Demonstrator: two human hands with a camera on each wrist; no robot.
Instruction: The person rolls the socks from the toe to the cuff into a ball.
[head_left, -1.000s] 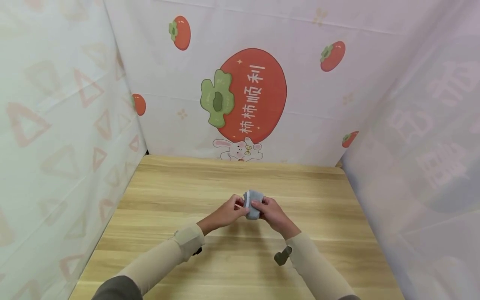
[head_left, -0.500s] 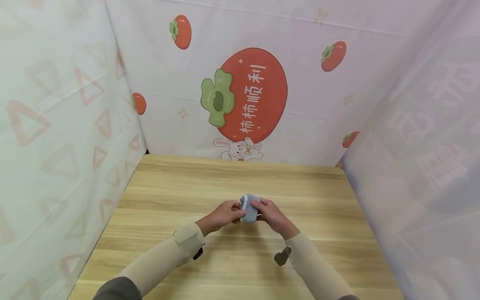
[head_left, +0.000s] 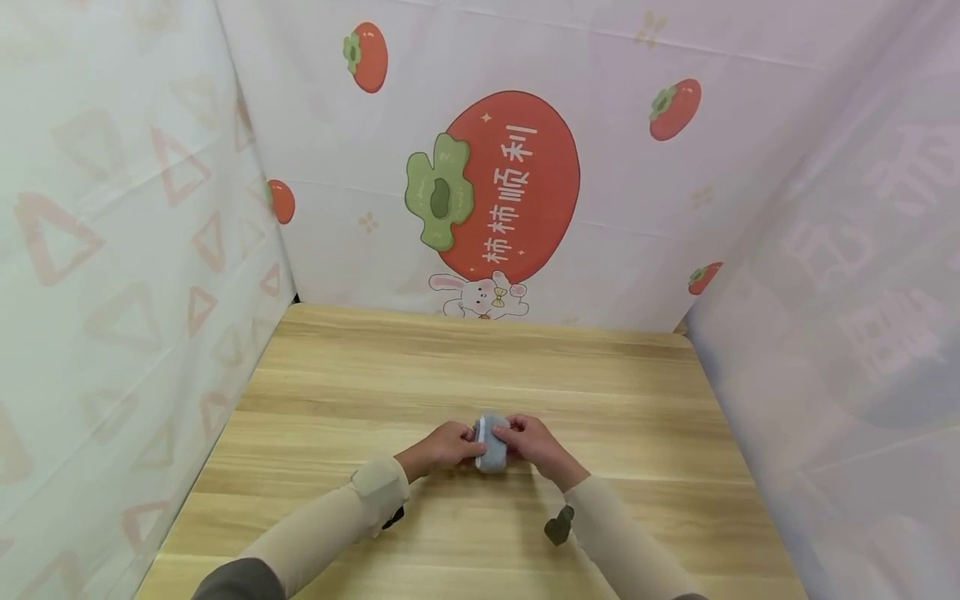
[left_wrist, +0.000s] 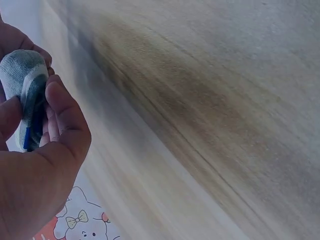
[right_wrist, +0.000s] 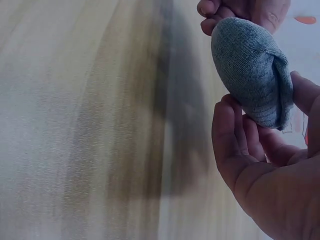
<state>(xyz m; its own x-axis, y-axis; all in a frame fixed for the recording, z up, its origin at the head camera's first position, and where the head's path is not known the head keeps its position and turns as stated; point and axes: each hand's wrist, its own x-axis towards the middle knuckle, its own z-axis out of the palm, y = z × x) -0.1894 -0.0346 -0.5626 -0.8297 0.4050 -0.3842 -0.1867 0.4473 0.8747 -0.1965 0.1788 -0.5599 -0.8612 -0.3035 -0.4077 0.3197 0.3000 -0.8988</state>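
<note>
A small folded grey-blue knit sock bundle [head_left: 492,450] with a white band along its left edge is held between both hands over the wooden table. My left hand [head_left: 446,445] pinches that banded edge, thumb in front and fingers behind. On the opposite side, my right hand [head_left: 538,443] grips the bundle between thumb and fingers. The left wrist view shows the folded sock [left_wrist: 20,67] with a dark, partly blue inner layer at its edge. A rounded, ribbed end of the sock [right_wrist: 245,55] faces the right wrist camera, with a fold running along one side.
The wood-grain table [head_left: 480,358] spreads around the hands. Hanging cloth walls enclose it at the back and both sides; the back cloth [head_left: 337,150] carries persimmon and rabbit prints. A dark strap piece [head_left: 558,527] hangs at the right wrist.
Both hands have brought the sock bundle toward the person and slightly left, lower in the head view. The bundle has turned a little, and both hands have kept hold of it.
</note>
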